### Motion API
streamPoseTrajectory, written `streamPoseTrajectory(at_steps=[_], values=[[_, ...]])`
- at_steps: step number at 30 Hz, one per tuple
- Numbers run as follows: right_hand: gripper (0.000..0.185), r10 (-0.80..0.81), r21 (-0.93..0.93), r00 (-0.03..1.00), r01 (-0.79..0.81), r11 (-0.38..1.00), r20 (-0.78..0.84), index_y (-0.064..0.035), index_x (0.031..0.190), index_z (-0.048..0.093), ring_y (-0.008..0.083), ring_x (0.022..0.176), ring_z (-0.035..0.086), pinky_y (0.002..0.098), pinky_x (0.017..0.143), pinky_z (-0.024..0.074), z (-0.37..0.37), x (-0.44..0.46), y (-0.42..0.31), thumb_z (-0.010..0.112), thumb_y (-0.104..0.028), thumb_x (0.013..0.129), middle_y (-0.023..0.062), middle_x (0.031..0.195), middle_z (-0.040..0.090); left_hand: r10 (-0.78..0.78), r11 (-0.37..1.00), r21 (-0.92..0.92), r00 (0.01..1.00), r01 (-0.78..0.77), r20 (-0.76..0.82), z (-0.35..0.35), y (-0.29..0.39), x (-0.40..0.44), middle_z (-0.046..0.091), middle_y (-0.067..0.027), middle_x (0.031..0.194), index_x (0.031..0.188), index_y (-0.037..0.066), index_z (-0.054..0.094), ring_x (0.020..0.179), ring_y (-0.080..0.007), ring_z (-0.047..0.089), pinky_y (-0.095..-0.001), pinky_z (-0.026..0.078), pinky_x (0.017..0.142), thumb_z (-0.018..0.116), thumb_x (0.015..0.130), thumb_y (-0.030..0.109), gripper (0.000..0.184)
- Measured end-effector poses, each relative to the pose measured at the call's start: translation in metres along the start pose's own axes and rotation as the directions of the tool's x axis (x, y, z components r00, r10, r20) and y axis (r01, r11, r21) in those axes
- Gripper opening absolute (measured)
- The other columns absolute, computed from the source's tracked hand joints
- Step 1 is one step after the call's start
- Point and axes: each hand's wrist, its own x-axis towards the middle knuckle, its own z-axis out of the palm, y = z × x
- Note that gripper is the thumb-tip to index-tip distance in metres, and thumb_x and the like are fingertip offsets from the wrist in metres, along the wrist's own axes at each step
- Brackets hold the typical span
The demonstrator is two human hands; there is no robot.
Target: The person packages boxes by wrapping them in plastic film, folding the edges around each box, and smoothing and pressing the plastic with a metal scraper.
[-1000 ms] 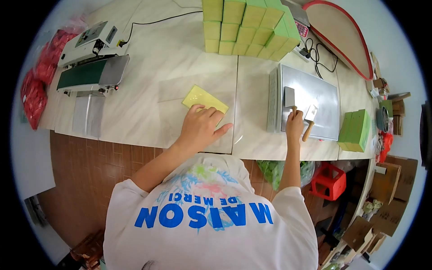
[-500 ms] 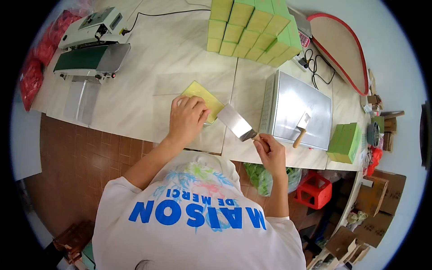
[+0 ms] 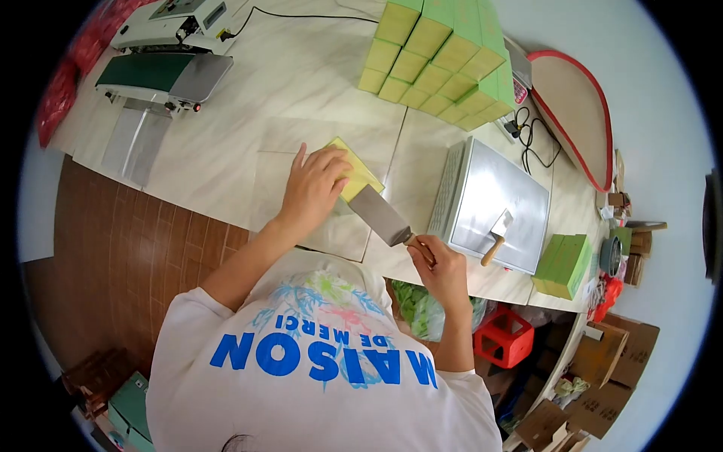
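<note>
A flat yellow-green box [image 3: 361, 173] sits at an angle on the table, with clear film [image 3: 280, 135] around it. My left hand [image 3: 312, 184] has its fingers over the box's left side, holding it in place. In my right hand [image 3: 440, 267] is the wooden handle of a spatula [image 3: 379, 215] with a wide metal blade. The blade's tip meets the near right edge of the box. Whether it presses against the side or lies over the edge, I cannot tell.
Right of my hands stands a metal hot plate [image 3: 503, 203], a second spatula [image 3: 498, 235] lying on it. Green boxes [image 3: 433, 64] are stacked at the back, more green boxes [image 3: 562, 266] at the right. A belt sealing machine [image 3: 162, 75] occupies the left. Below is a red stool [image 3: 503, 337].
My right hand has brought the spatula blade lower and left along the box's near right edge. My left hand's fingers have shifted on the box. The whole view has turned slightly.
</note>
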Motion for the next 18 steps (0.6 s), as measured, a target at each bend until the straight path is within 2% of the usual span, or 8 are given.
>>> streamPoseTrajectory(at_steps=[2,5,7,9,13,15,18], values=[[0.014,-0.016,0.001,1.000,0.016,1.000,-0.005,-0.0034,0.090,0.064,0.0222,0.057,0.065,0.0303,0.051,0.0490,0.002,0.006,-0.003,0.072,-0.012,0.084,0.0095,0.072,0.067,0.075,0.997,-0.015,0.996,-0.075,0.043,0.003,-0.006,0.000,0.060,-0.0020,0.118,0.093,0.009,0.062,0.120,-0.0227,0.052,-0.0531,0.025,0.113,0.064,0.086,0.012,0.008],[0.013,-0.039,-0.045,0.999,0.038,0.998,-0.007,-0.0045,0.091,0.064,0.0221,0.057,0.066,0.0309,0.050,0.0486,0.004,0.015,-0.009,0.071,-0.013,0.084,0.0088,0.074,0.068,0.086,0.996,-0.015,0.993,-0.085,0.080,0.006,-0.010,-0.001,0.061,-0.0013,0.116,0.093,0.008,0.062,0.121,-0.0225,0.053,-0.0520,0.026,0.114,0.062,0.087,0.009,0.007],[0.013,-0.046,-0.093,0.999,0.045,0.995,-0.002,-0.0051,0.091,0.064,0.0221,0.058,0.066,0.0314,0.050,0.0483,0.007,0.022,-0.009,0.071,-0.013,0.085,0.0084,0.075,0.068,0.091,0.995,-0.036,0.994,-0.089,0.062,0.009,-0.010,-0.002,0.062,-0.0018,0.115,0.093,0.008,0.061,0.120,-0.0223,0.054,-0.0513,0.028,0.114,0.061,0.087,0.008,0.006],[0.012,-0.037,-0.098,0.998,0.033,0.995,-0.044,-0.0049,0.094,0.065,0.0235,0.052,0.059,0.0311,0.051,0.0463,0.011,0.030,-0.007,0.069,-0.012,0.086,0.0101,0.071,0.066,0.095,0.994,-0.059,0.994,-0.092,0.048,0.010,-0.010,-0.002,0.063,-0.0024,0.114,0.092,0.007,0.060,0.120,-0.0221,0.055,-0.0505,0.029,0.113,0.060,0.088,0.007,0.005],[0.011,-0.009,-0.102,1.000,0.006,0.995,-0.027,-0.0049,0.095,0.066,0.0239,0.053,0.060,0.0318,0.052,0.0468,0.011,0.034,-0.005,0.068,-0.012,0.087,0.0108,0.073,0.066,0.109,0.989,-0.106,0.994,-0.107,0.018,0.010,-0.008,-0.001,0.063,-0.0048,0.114,0.092,0.006,0.057,0.120,-0.0238,0.055,-0.0491,0.033,0.111,0.059,0.088,0.004,0.004],[0.012,-0.046,-0.117,0.998,0.041,0.992,-0.041,-0.0060,0.093,0.065,0.0250,0.059,0.065,0.0336,0.050,0.0481,0.011,0.034,-0.005,0.068,-0.016,0.087,0.0082,0.078,0.067,0.109,0.987,-0.119,0.994,-0.105,0.028,0.009,-0.007,0.000,0.064,-0.0055,0.114,0.092,0.006,0.057,0.120,-0.0244,0.055,-0.0493,0.034,0.111,0.058,0.089,0.004,0.004],[0.013,-0.038,-0.144,0.999,0.034,0.989,-0.029,-0.0059,0.094,0.066,0.0262,0.058,0.063,0.0349,0.050,0.0472,0.011,0.035,-0.004,0.068,-0.017,0.087,0.0093,0.078,0.067,0.143,0.987,-0.078,0.989,-0.140,0.036,0.008,-0.007,0.001,0.064,-0.0072,0.112,0.094,0.004,0.058,0.118,-0.0242,0.057,-0.0496,0.036,0.109,0.061,0.086,0.004,0.009]])
